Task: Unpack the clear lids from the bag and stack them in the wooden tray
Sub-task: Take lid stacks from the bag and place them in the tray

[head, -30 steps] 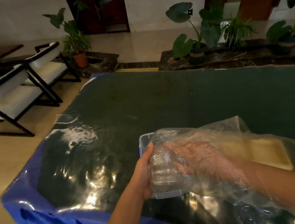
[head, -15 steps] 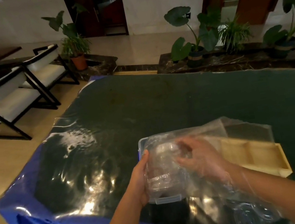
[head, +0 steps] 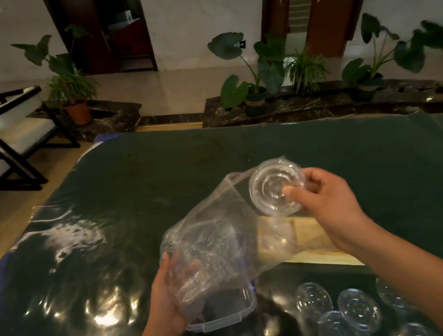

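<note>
The round ribbed clear plastic lid point(head: 276, 186) is clear of the crumpled transparent bag point(head: 213, 246), pinched at its near rim by the right hand point(head: 328, 208) above the pale wooden tray point(head: 313, 243). Best lowered flat and centred — it looks light and slippery. The left hand point(head: 166, 299) fingers clasp the bag over a clear plastic box point(head: 225, 313) on the green worktop point(head: 157, 179).
</note>
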`<action>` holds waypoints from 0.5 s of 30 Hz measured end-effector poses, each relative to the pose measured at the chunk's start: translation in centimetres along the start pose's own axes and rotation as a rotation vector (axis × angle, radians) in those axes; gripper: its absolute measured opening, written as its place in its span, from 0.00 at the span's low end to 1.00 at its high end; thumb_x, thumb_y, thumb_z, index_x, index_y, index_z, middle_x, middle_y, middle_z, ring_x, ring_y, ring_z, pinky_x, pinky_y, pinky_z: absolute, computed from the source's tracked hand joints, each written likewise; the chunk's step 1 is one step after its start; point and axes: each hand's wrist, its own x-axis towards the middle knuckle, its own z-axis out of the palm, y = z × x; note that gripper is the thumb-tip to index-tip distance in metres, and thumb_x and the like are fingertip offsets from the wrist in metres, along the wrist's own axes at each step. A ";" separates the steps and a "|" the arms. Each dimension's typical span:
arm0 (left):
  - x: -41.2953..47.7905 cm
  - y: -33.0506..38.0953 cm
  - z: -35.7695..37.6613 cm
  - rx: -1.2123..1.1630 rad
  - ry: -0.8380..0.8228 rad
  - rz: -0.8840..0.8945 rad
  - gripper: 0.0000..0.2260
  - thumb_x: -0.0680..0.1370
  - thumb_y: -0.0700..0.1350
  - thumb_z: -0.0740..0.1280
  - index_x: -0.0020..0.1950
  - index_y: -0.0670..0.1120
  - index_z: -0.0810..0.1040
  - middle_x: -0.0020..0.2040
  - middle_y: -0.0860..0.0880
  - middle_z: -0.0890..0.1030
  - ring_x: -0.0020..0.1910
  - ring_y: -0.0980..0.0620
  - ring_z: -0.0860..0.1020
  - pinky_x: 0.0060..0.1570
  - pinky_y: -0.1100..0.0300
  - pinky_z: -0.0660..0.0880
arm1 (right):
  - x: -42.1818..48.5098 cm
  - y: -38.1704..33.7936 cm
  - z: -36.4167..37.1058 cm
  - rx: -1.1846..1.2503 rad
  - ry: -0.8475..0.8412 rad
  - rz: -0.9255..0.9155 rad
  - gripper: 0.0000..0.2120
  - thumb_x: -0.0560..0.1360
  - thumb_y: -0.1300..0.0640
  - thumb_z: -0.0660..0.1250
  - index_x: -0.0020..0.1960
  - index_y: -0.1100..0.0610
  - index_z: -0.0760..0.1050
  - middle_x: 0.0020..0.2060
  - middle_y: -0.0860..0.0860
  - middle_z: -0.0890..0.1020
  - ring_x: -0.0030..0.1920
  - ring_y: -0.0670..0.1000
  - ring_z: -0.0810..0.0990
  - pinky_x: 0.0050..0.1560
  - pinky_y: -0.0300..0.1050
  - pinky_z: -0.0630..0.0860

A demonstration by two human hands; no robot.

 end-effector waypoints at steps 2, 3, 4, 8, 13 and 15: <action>0.5 -0.1 0.1 -0.013 -0.017 0.000 0.27 0.78 0.60 0.66 0.70 0.43 0.77 0.69 0.34 0.77 0.63 0.33 0.78 0.66 0.34 0.72 | 0.6 -0.6 -2.0 0.072 0.061 0.023 0.10 0.73 0.57 0.75 0.54 0.51 0.81 0.47 0.50 0.88 0.48 0.50 0.87 0.50 0.52 0.83; 0.6 -0.1 0.2 -0.006 -0.020 0.008 0.27 0.79 0.60 0.66 0.70 0.44 0.77 0.65 0.35 0.80 0.58 0.34 0.81 0.60 0.36 0.77 | 0.9 -0.7 -3.0 0.116 0.086 0.043 0.10 0.74 0.57 0.74 0.55 0.51 0.81 0.48 0.50 0.88 0.49 0.50 0.87 0.49 0.50 0.83; 0.7 -0.2 0.3 -0.002 -0.028 0.020 0.26 0.79 0.60 0.66 0.70 0.44 0.78 0.60 0.37 0.83 0.53 0.36 0.83 0.54 0.39 0.80 | 1.1 -0.7 -4.0 0.164 0.112 0.064 0.10 0.75 0.57 0.73 0.56 0.52 0.81 0.49 0.50 0.88 0.50 0.49 0.87 0.49 0.48 0.83; 1.4 -0.7 0.6 -0.018 -0.060 0.042 0.23 0.80 0.59 0.65 0.66 0.44 0.80 0.54 0.38 0.86 0.49 0.36 0.86 0.46 0.41 0.84 | 2.0 0.8 -7.4 0.303 0.207 0.155 0.10 0.75 0.57 0.73 0.56 0.55 0.81 0.50 0.52 0.87 0.51 0.51 0.87 0.46 0.44 0.83; 1.9 -1.1 1.3 -0.045 -0.081 0.044 0.21 0.81 0.59 0.64 0.52 0.45 0.88 0.52 0.39 0.87 0.45 0.38 0.87 0.36 0.45 0.84 | 3.1 4.9 -9.7 0.381 0.316 0.301 0.10 0.73 0.56 0.75 0.53 0.56 0.81 0.51 0.55 0.86 0.51 0.53 0.87 0.46 0.46 0.83; 2.0 -1.2 1.6 -0.049 -0.080 0.038 0.21 0.80 0.60 0.64 0.50 0.45 0.88 0.49 0.39 0.88 0.42 0.39 0.87 0.34 0.46 0.84 | 3.6 7.0 -10.2 0.368 0.340 0.344 0.11 0.72 0.56 0.75 0.53 0.57 0.81 0.51 0.56 0.86 0.51 0.53 0.87 0.44 0.45 0.83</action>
